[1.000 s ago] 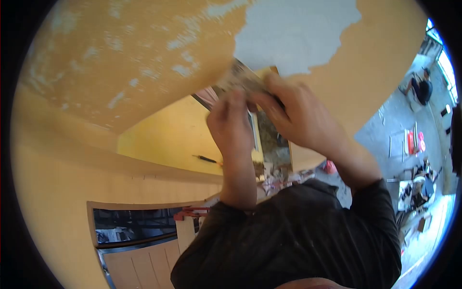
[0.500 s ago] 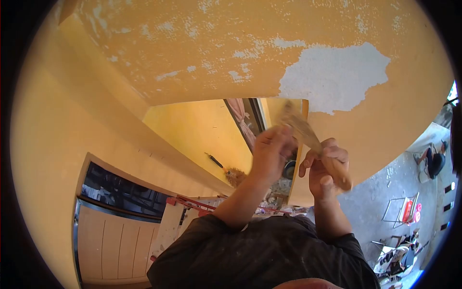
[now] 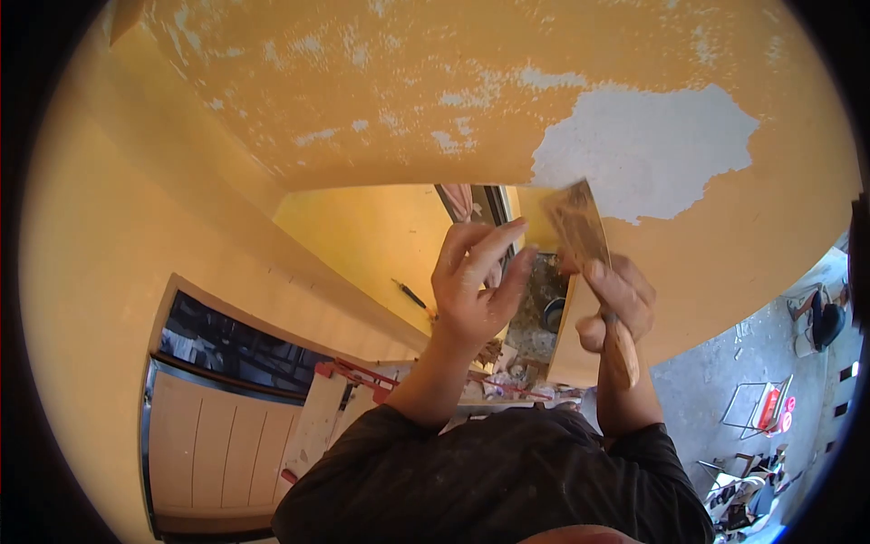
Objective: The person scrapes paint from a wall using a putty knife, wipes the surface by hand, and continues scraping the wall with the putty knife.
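Observation:
My right hand (image 3: 625, 299) is closed around a scraper (image 3: 580, 222) with a broad, flat, stained blade and a wooden handle. The blade points up and slightly left, and the handle's end sticks out below my palm. Left of the blade, my left hand (image 3: 471, 286) is raised with its fingers spread and slightly curled, holding nothing. Beyond the blade is an orange-yellow painted surface (image 3: 435, 82) with flaking streaks and a large bare white patch (image 3: 648, 150).
A brush-like tool with a dark handle (image 3: 410, 293) lies at the left. Red metal framing (image 3: 358, 374) stands beside my left arm. On the grey floor (image 3: 698, 381) at right are a folding rack (image 3: 763, 403) with red items and a crouching person (image 3: 823, 319).
My left hand has moved left, away from the blade, and its fingers have spread. The scraper has turned more upright in my right hand, its handle end shifting left and down.

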A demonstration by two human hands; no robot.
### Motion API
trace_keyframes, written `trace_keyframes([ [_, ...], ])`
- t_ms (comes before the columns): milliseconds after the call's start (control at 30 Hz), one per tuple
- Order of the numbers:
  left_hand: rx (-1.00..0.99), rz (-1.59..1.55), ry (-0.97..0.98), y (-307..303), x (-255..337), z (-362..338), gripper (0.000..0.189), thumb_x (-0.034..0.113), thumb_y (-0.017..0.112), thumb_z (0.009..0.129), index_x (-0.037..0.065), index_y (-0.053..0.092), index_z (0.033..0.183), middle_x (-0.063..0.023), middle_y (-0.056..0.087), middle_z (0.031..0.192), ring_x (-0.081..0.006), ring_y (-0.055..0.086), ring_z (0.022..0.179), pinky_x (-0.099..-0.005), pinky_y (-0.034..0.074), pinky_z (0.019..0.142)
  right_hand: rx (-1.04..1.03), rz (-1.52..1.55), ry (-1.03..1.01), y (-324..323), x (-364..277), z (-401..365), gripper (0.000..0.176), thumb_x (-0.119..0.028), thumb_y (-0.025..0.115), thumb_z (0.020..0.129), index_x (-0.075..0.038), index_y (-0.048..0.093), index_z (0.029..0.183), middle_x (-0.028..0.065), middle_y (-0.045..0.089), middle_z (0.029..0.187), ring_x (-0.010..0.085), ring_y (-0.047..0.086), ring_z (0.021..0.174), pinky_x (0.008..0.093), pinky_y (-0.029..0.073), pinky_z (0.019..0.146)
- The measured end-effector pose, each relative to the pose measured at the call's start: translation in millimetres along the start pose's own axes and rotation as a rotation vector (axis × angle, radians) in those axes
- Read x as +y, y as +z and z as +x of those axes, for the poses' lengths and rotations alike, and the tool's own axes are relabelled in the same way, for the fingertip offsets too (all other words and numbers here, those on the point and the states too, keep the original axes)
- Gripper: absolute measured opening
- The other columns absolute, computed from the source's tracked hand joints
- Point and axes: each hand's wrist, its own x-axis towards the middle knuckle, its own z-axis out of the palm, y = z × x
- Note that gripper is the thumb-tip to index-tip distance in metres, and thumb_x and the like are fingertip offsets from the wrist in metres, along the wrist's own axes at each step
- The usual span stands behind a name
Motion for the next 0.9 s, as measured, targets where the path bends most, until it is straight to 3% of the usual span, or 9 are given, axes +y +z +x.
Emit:
trace_keyframes([
  [67,-0.004,0.12,0.301,4,-5,3,0.036,-0.002,0.074,0.067,0.001,0.063,0.101,-0.0085,0.056,0.079,-0.0175,0.054,0.069,-0.0257,0.042,0.057,-0.049,-0.022,0.077,5,5,-2,0.051,-0.042,0.063,0.08,-0.003,0.06,0.111,0.0203,0.061,0.096,0.0268,0.062,0.08,0.0331,0.052,0.066],
  [133,-0.023,0.132,0.3,8,-12,4,0.04,-0.003,0.075,0.064,0.001,0.063,0.102,-0.0093,0.055,0.08,-0.0194,0.055,0.071,-0.0262,0.044,0.059,0.116,0.002,0.111,13,9,1,0.053,-0.042,0.065,0.078,-0.002,0.059,0.112,0.0212,0.059,0.101,0.0272,0.061,0.082,0.0344,0.052,0.068],
  [267,0.02,-0.064,0.136,15,-27,0,0.031,0.002,0.069,0.075,-0.001,0.061,0.104,-0.0088,0.058,0.083,-0.0173,0.056,0.072,-0.0276,0.045,0.061,0.209,0.036,0.162,11,14,-10,0.033,-0.015,0.064,0.083,-0.001,0.058,0.114,0.0226,0.058,0.105,0.0263,0.063,0.082,0.0303,0.053,0.066],
  [300,-0.016,-0.416,-0.213,18,-28,-4,0.027,0.006,0.066,0.079,-0.001,0.06,0.104,-0.0084,0.058,0.081,-0.0164,0.056,0.071,-0.027,0.046,0.062,0.167,-0.043,0.111,7,17,-8,0.033,0.003,0.057,0.08,-0.001,0.059,0.113,0.0219,0.061,0.099,0.0251,0.064,0.078,0.0298,0.053,0.065],
  [333,-0.05,-0.764,-0.563,20,-26,-6,0.024,0.01,0.063,0.084,-0.002,0.06,0.105,-0.008,0.059,0.08,-0.0155,0.057,0.069,-0.0265,0.046,0.063,0.16,-0.046,0.113,7,17,-10,0.033,0.003,0.057,0.08,-0.001,0.059,0.113,0.0219,0.061,0.099,0.0251,0.064,0.078,0.0298,0.053,0.065],
  [367,-0.078,-0.812,-0.663,20,-20,-5,0.025,0.018,0.061,0.087,-0.002,0.06,0.104,-0.0027,0.059,0.087,-0.0084,0.055,0.078,-0.0233,0.047,0.068,0.153,-0.001,0.162,8,18,-11,0.036,0.007,0.056,0.077,-0.001,0.059,0.112,0.0211,0.062,0.095,0.0237,0.064,0.075,0.0296,0.053,0.065],
  [733,0.01,-1.112,-0.764,39,-26,4,0.023,0.02,0.064,0.085,-0.002,0.063,0.091,-0.0061,0.06,0.073,-0.0106,0.053,0.063,-0.0238,0.043,0.057,0.118,-0.016,0.261,15,17,-10,0.028,-0.001,0.05,0.088,-0.003,0.055,0.115,0.0254,0.063,0.094,0.0276,0.066,0.072,0.0348,0.056,0.065],
  [800,-0.001,-1.097,-0.748,37,-25,6,0.023,0.02,0.064,0.085,-0.002,0.063,0.09,-0.0062,0.06,0.073,-0.0108,0.054,0.063,-0.0238,0.043,0.057,0.195,0.001,0.303,18,15,-8,0.035,0.012,0.053,0.079,-0.002,0.06,0.11,0.0163,0.064,0.082,0.015,0.062,0.067,0.0265,0.053,0.062],
  [900,-0.014,-1.079,-0.766,37,-25,7,0.022,0.019,0.064,0.085,-0.002,0.063,0.09,-0.0063,0.06,0.073,-0.0108,0.054,0.063,-0.0238,0.043,0.057,0.216,0.055,0.315,18,18,-4,0.032,0.01,0.053,0.081,-0.003,0.059,0.11,0.0157,0.064,0.082,0.0141,0.06,0.064,0.0274,0.054,0.063],
])
